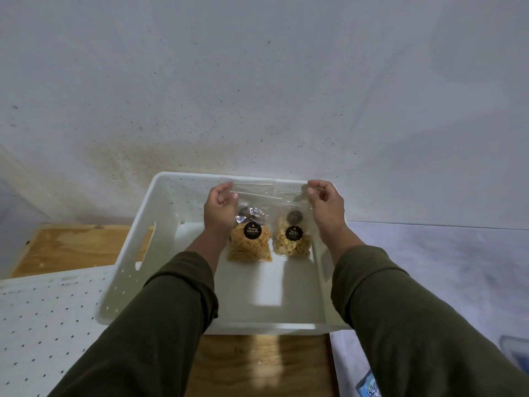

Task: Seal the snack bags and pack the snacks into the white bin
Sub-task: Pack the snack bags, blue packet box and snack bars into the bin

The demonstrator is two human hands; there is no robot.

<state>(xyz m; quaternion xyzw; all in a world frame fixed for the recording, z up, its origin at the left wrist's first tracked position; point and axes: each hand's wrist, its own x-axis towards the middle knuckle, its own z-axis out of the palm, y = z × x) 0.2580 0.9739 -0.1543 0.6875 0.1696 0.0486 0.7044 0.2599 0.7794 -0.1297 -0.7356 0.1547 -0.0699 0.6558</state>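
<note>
I hold a clear zip bag (270, 197) up over the white bin (137, 239), stretched between both hands. My left hand (219, 209) pinches its top left corner and my right hand (325, 206) pinches its top right corner. Inside the clear bag sit two small snack packs with round black labels: one of orange sticks (250, 243) on the left, one of pale chips (292, 239) on the right. The bag hangs above the bin's inner floor. I cannot tell whether its zip strip is closed.
The bin stands on a wooden tabletop (257, 365) against a pale wall. A white pegboard panel (43, 325) lies to the left. At the lower right, a blue-printed packet (369, 388) and a clear container edge (515, 351) lie on a pale cloth.
</note>
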